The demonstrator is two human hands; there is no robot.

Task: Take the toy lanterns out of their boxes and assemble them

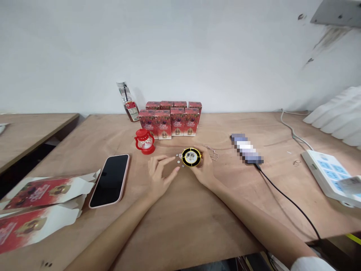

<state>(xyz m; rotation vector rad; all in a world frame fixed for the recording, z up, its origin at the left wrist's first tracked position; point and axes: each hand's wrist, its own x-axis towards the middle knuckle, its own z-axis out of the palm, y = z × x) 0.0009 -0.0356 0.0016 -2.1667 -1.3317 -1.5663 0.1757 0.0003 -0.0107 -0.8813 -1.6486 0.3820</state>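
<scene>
My right hand (pixel 203 168) is wrapped round a small round black piece with a yellow rim (pixel 191 157), held upright just above the wooden table (pixel 180 218). My left hand (pixel 161 174) rests on the table just left of it, fingers loosely spread, the fingertips beside a few tiny silver discs (pixel 179 158) lying on the wood. A thin wire handle (pixel 213 153) lies behind my right hand. A small red lantern (pixel 144 141) stands a little to the left and behind.
Several red boxes (pixel 170 118) stand in rows at the back, with a clear packet (pixel 128 102) against the wall. A phone (pixel 110 180) lies face up, left. Flattened red cartons (pixel 39 205) lie at far left. A blurred device (pixel 247 149) with black cable and a white power strip (pixel 329 175) sit right.
</scene>
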